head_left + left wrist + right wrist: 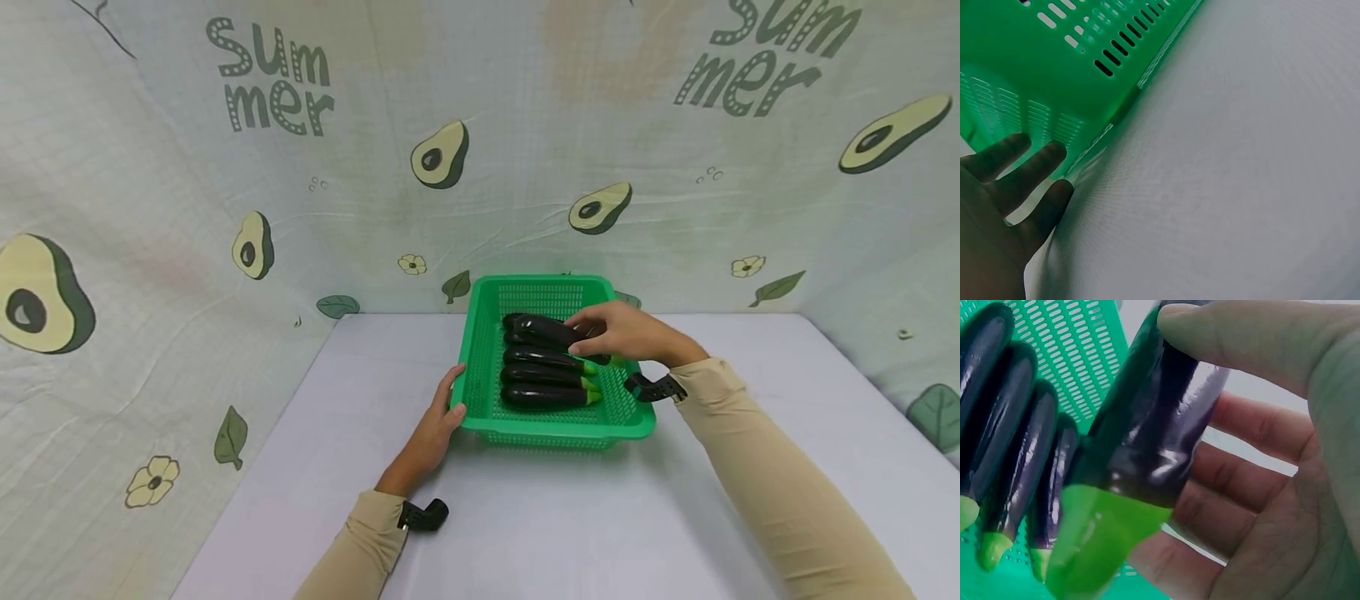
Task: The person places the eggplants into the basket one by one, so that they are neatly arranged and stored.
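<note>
A green plastic basket (558, 429) with slotted walls holds several glossy dark purple eggplants (546, 396) with bright green stem ends. My right hand (618, 333) grips one eggplant (545, 332) above the others at the basket's far part. In the right wrist view, the thumb lies on the near side of that eggplant (1154, 437) and the fingers curl behind it; its green end points down. My left hand (435, 425) touches the basket's left side near the front corner. In the left wrist view, its fingers (1029, 178) are fairly straight and spread against the outer wall.
The basket stands on a white-covered table (525, 517). Behind and at the sides hangs a pale cloth (510, 242) printed with avocados, leaves and lettering. Each wrist wears a black strap with a small device (423, 514).
</note>
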Demonstrator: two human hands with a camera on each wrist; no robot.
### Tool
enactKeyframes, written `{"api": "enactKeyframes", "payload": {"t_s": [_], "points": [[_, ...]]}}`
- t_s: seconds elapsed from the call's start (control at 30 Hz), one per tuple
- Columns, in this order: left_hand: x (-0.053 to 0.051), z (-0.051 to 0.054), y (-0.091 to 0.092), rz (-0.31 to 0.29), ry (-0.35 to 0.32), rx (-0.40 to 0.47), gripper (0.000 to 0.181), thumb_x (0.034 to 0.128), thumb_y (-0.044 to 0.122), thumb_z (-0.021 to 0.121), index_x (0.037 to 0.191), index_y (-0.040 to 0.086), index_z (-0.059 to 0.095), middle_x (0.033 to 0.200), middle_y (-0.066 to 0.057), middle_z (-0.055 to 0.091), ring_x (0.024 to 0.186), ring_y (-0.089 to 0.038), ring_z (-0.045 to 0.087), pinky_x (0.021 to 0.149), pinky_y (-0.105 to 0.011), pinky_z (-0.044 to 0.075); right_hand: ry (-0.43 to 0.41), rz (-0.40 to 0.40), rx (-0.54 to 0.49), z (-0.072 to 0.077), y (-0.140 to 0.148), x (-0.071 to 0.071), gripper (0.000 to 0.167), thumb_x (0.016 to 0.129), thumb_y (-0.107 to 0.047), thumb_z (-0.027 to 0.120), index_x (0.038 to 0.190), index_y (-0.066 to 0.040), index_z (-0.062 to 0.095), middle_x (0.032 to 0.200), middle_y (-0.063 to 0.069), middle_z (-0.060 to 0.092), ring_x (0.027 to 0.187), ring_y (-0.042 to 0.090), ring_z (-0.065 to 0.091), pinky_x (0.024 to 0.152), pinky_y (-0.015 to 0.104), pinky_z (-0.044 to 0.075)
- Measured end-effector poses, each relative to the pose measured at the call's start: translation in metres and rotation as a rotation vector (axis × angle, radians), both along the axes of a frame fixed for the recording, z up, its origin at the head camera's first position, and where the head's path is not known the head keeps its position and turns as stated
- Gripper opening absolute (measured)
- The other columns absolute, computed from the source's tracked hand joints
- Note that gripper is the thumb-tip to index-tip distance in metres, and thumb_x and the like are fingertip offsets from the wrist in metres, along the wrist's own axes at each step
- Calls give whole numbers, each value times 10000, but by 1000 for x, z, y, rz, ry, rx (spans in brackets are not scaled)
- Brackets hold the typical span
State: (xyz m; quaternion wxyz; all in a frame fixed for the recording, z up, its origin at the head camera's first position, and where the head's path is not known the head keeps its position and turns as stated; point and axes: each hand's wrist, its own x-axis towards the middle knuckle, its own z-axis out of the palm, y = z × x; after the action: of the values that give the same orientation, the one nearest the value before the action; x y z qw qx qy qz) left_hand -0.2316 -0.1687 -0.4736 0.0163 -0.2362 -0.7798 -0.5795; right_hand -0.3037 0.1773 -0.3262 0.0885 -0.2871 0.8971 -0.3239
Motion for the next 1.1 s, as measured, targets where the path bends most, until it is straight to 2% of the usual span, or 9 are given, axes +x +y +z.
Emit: {"api": "enactKeyframes", "payload": {"t_s": [0.2,0.33,0.57,0.73,1.1], "points": [[1,2,0,7,2,-10,643,1037,319,428,1611,264,143,1647,-129,127,1476,-312,155,1124,-620,172,-16,35,22,-4,-8,-2,568,919,-401,731,1363,-68,612,1310,122,626,1164,282,593,955,507,470],[2,4,0,15,13,-12,643,1030,311,423,1610,265,148,1636,-153,158,1458,-338,205,1109,-629,200,-51,46,53,-7,-13,-3,590,904,-421,741,1370,-86,607,1350,108,605,1217,291,573,986,504,455],[1,2,0,5,3,9,658,1035,386,435,1610,252,147,1627,-162,170,1427,-334,250,1100,-607,221,-74,87,41,-15,-19,-5,543,882,-360,777,1321,-74,634,1229,62,658,1139,253,600,957,474,474],[1,0,1,3,-2,3,652,1034,338,433,1611,249,144,1613,-189,191,1400,-341,286,1090,-592,244,-70,114,52,-18,-23,-4,507,871,-344,788,1283,-81,652,1161,26,668,1076,213,610,923,440,489],[2,1,0,-1,10,9,659,1038,392,439,1612,258,144,1628,-162,164,1427,-327,247,1102,-596,223,-82,120,66,-18,-25,-8,522,879,-358,778,1290,-65,647,1202,56,658,1119,250,600,943,464,481]]}}
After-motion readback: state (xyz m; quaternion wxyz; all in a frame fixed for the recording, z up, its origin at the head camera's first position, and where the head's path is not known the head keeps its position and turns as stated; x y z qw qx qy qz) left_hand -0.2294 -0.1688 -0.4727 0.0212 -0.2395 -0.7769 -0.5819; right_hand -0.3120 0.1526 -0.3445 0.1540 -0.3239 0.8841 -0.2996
